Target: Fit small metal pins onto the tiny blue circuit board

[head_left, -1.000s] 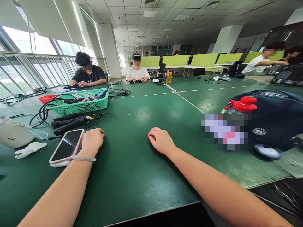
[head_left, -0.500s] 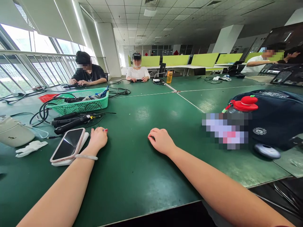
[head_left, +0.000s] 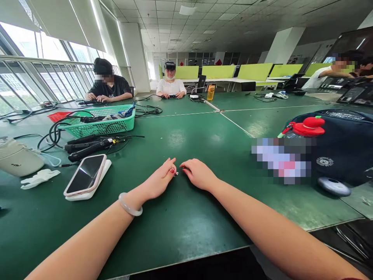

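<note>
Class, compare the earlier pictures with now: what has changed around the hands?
The left hand, with a small unclear object at its fingertips, has moved right, from beside the phone to near the right hand. The right hand and phone stayed roughly in place.

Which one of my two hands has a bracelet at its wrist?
Your left hand: a pale bracelet circles its wrist, whereas the wrist of your right hand is bare.

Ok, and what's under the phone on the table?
Under the phone lies a flat white item, showing along its right and lower edges. The rest is covered, so I can't tell what it is.
</note>
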Available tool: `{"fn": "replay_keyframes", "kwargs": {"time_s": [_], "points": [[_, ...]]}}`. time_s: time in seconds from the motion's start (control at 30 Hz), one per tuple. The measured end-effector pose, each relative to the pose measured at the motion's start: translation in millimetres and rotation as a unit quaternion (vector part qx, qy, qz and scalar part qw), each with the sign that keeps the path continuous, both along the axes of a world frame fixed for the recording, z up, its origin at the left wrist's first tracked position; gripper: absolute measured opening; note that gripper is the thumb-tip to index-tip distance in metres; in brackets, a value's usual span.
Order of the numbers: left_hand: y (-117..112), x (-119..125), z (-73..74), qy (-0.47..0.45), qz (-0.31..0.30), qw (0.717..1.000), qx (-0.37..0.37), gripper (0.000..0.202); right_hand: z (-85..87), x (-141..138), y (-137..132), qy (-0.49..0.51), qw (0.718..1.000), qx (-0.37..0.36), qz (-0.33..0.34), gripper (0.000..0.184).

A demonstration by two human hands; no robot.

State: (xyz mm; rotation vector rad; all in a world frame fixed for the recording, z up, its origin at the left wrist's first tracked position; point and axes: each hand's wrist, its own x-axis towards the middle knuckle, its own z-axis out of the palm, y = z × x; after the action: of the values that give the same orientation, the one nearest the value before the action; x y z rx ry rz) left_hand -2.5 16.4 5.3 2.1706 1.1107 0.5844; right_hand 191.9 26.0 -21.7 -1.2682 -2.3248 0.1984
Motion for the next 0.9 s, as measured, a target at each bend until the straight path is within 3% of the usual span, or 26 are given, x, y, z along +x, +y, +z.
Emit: {"fn": "replay_keyframes", "kwargs": {"time_s": [0.13, 0.27, 0.4, 0.63, 0.9], "points": [[-1, -1, 2.3, -0.045, 0.014, 0.998, -0.033, 0.033, 0.5, 1, 0, 0.006, 0.999, -0.033, -0.01, 0.022], [0, -3, -2.6, -0.103, -0.008, 0.988, -0.116, 0.035, 1.4, 3, -1, -0.009, 0.998, -0.049, 0.028, 0.017], [-5, 1, -3.7, -0.204, -0.044, 0.96, -0.185, 0.035, -0.5, 4, -1, -0.015, 0.998, -0.042, 0.051, 0.02], [-1, -1, 1.0, -0.335, 0.003, 0.903, -0.271, 0.029, -2.6, -5, -5, -0.007, 0.999, -0.028, 0.042, 0.02], [8, 2, -7.9, -0.247, 0.08, 0.945, -0.2, 0.028, 1.1, -6, -4, 0.078, 0.995, -0.068, 0.013, 0.008]]}}
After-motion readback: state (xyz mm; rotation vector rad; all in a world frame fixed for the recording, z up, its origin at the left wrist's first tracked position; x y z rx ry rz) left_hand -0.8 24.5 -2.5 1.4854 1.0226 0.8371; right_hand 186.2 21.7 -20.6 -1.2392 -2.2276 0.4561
